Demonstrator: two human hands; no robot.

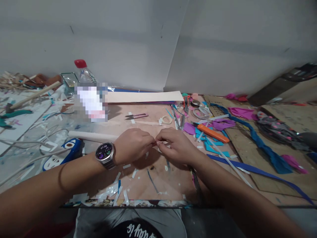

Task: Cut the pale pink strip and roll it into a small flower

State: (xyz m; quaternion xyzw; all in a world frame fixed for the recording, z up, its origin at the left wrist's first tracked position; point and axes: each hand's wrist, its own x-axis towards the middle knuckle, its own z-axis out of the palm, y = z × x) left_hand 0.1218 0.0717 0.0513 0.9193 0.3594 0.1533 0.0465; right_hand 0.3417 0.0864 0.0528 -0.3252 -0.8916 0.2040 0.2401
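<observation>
My left hand (133, 145), with a watch (105, 154) on its wrist, is closed, its thumb and fingers pinched together near the middle of the table (141, 185). Fingertip to fingertip with it, my right hand (174, 145) is pinched too. A small whitish piece (162, 142) shows between the fingers of my right hand; it is too small to name. What my left fingers hold is hidden. Beyond the hands lie small thread snips (136, 116) and a roll of tape (166, 119). A rolled white strip (91, 135) lies behind my left wrist.
An orange cutter (213, 133) lies among blue and purple scraps at the right, near a long blue strip (260, 170). At the left are a power strip (63, 153), cables, green-handled pliers (16, 114) and a hammer (34, 96). A red-capped bottle (85, 72) stands behind.
</observation>
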